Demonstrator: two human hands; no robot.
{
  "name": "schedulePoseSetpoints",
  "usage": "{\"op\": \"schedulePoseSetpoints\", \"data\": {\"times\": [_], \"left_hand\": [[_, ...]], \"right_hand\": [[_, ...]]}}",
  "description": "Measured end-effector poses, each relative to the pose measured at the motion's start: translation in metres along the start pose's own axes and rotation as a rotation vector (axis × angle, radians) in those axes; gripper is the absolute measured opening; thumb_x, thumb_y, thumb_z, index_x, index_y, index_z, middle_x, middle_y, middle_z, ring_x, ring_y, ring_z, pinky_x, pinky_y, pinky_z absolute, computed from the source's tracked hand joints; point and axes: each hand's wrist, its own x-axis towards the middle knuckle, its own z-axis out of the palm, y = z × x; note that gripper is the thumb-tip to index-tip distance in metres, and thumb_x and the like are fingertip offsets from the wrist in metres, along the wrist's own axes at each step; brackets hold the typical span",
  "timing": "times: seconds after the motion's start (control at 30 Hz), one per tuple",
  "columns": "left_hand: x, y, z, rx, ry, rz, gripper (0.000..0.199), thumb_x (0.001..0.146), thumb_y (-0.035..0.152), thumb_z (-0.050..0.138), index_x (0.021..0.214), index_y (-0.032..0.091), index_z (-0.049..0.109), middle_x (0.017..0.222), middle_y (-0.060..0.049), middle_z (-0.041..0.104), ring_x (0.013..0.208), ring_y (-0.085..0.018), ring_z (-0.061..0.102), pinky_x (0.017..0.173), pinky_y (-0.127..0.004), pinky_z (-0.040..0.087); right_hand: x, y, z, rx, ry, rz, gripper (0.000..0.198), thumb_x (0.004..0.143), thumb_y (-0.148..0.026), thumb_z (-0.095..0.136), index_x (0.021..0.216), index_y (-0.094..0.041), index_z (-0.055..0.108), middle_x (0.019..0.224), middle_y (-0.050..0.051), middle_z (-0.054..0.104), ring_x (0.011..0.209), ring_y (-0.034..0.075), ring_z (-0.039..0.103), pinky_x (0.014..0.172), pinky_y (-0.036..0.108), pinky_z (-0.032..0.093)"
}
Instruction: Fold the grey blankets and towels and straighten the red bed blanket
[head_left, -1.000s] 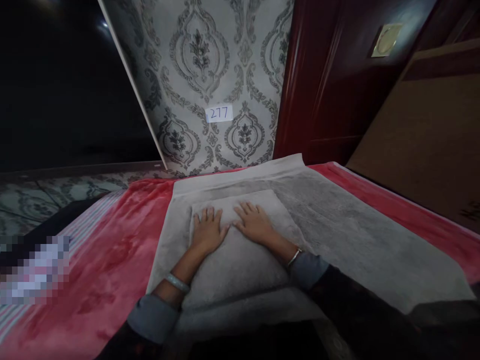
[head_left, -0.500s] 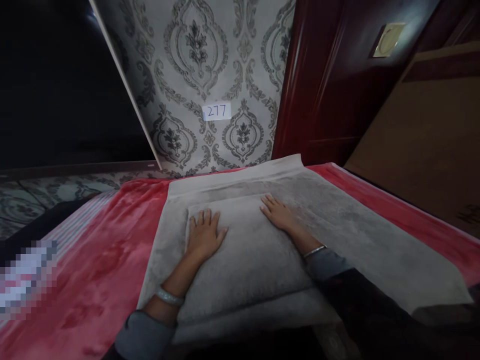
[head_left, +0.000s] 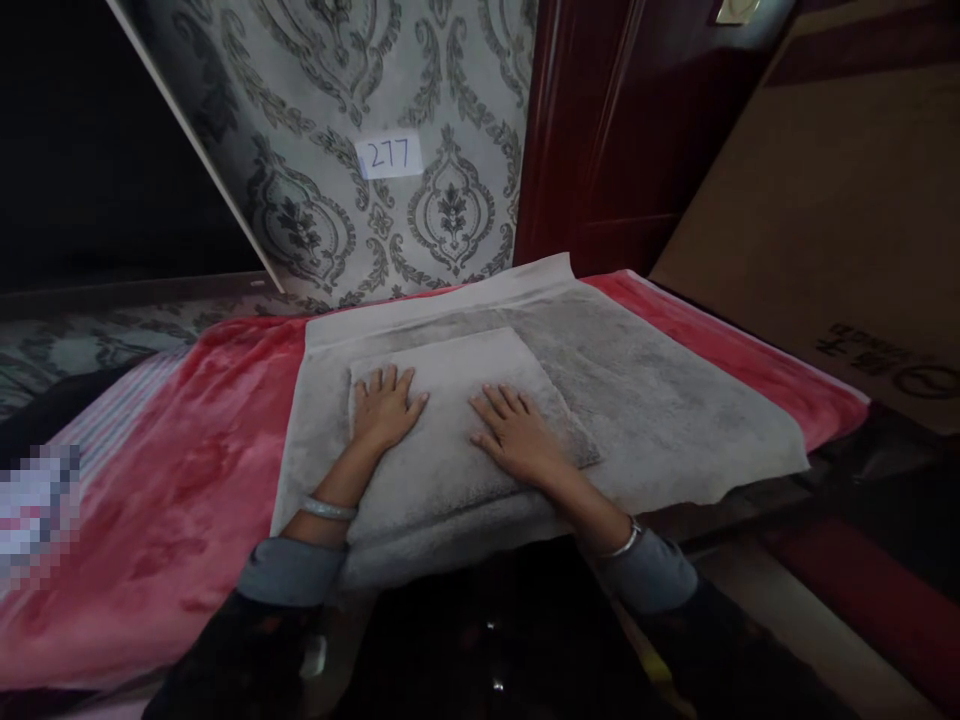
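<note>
A grey plush cloth, folded into a thick flat rectangle, lies in front of me. My left hand rests flat on its left part, fingers spread. My right hand lies flat on its right part, palm down with the fingers apart. Under the folded piece a larger grey sheet of fabric is spread out, its pale far edge near the wall. I cannot tell whether the folded piece and the sheet are joined.
A red plush blanket covers the surface below. A dark screen stands at the far left, patterned wallpaper with a paper label behind. On the right are a dark red door panel and a large cardboard box.
My right hand has moved from the folded cloth's far right corner nearer to me, onto its right middle. My left hand stays on the left part. The view has tilted down and shifted.
</note>
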Motion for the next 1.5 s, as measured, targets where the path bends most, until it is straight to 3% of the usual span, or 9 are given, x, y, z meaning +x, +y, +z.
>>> {"op": "schedulePoseSetpoints", "data": {"times": [0.17,0.27,0.47,0.73,0.93,1.1,1.3,1.4,1.5], "left_hand": [[-0.006,-0.002,-0.018,-0.018,-0.104,0.018,0.064,0.1,0.05,0.033,0.156,0.019,0.032,0.164,-0.015,0.03,0.15,-0.039,0.025,0.119,-0.061,0.021],[-0.035,0.0,-0.028,-0.063,-0.171,0.103,0.065,0.099,0.051,0.037,0.156,0.02,0.033,0.164,-0.014,0.029,0.151,-0.038,0.023,0.12,-0.06,0.022],[-0.11,0.017,-0.009,-0.069,-0.014,0.183,0.065,0.096,0.051,0.046,0.156,0.028,0.034,0.166,-0.01,0.026,0.154,-0.036,0.018,0.12,-0.064,0.02],[-0.124,0.015,0.001,-0.054,0.034,0.139,0.066,0.095,0.053,0.048,0.155,0.027,0.038,0.165,-0.011,0.025,0.153,-0.035,0.021,0.122,-0.06,0.022],[-0.157,0.006,0.014,-0.025,0.142,0.056,0.069,0.096,0.052,0.04,0.153,0.014,0.039,0.164,-0.019,0.026,0.151,-0.035,0.027,0.118,-0.059,0.032],[-0.181,-0.009,0.024,-0.038,0.229,0.056,0.061,0.098,0.046,0.035,0.15,0.015,0.044,0.158,-0.016,0.039,0.147,-0.032,0.036,0.121,-0.061,0.027],[-0.15,-0.013,-0.015,-0.213,0.134,0.126,0.051,0.102,0.039,0.031,0.145,0.022,0.051,0.148,-0.009,0.055,0.14,-0.024,0.048,0.124,-0.054,0.025],[-0.11,-0.001,-0.033,-0.331,-0.019,0.255,0.056,0.103,0.04,0.03,0.156,0.022,0.033,0.16,-0.007,0.039,0.149,-0.018,0.034,0.125,-0.046,0.026],[-0.067,0.007,-0.031,-0.315,-0.15,0.372,0.06,0.101,0.043,0.037,0.158,0.025,0.027,0.165,-0.007,0.025,0.154,-0.021,0.019,0.126,-0.051,0.018]], "right_hand": [[-0.006,0.004,-0.009,0.04,-0.031,0.048,0.058,0.105,-0.05,0.032,0.156,-0.023,0.037,0.164,0.009,0.027,0.152,0.029,0.021,0.121,0.051,0.021],[-0.012,-0.003,-0.017,0.052,0.005,0.06,0.059,0.105,-0.049,0.031,0.158,-0.023,0.033,0.164,0.01,0.027,0.152,0.03,0.018,0.12,0.056,0.021],[-0.032,-0.012,0.001,-0.013,0.025,-0.037,0.063,0.102,-0.053,0.042,0.158,-0.026,0.031,0.165,0.009,0.022,0.152,0.032,0.018,0.12,0.059,0.018],[-0.051,0.01,0.017,-0.017,0.1,0.0,0.064,0.101,-0.049,0.043,0.159,-0.024,0.03,0.166,0.008,0.019,0.153,0.029,0.017,0.121,0.054,0.021],[-0.085,0.03,0.036,-0.051,0.223,0.094,0.067,0.102,-0.047,0.036,0.161,-0.02,0.024,0.164,0.009,0.027,0.152,0.03,0.019,0.119,0.055,0.024],[-0.089,0.03,0.028,-0.046,0.279,0.107,0.061,0.103,-0.044,0.031,0.159,-0.02,0.03,0.161,0.01,0.035,0.15,0.029,0.025,0.118,0.054,0.027],[-0.041,-0.017,-0.004,0.015,0.193,-0.132,0.058,0.1,-0.043,0.045,0.156,-0.028,0.037,0.166,0.007,0.021,0.153,0.033,0.014,0.12,0.059,0.02],[-0.02,-0.036,-0.003,0.074,0.04,-0.292,0.064,0.098,-0.046,0.052,0.157,-0.028,0.035,0.165,0.008,0.023,0.152,0.033,0.017,0.12,0.06,0.021],[-0.014,-0.04,0.009,0.137,-0.035,-0.357,0.063,0.098,-0.05,0.052,0.155,-0.027,0.039,0.164,0.009,0.027,0.152,0.032,0.019,0.121,0.06,0.019]]}}
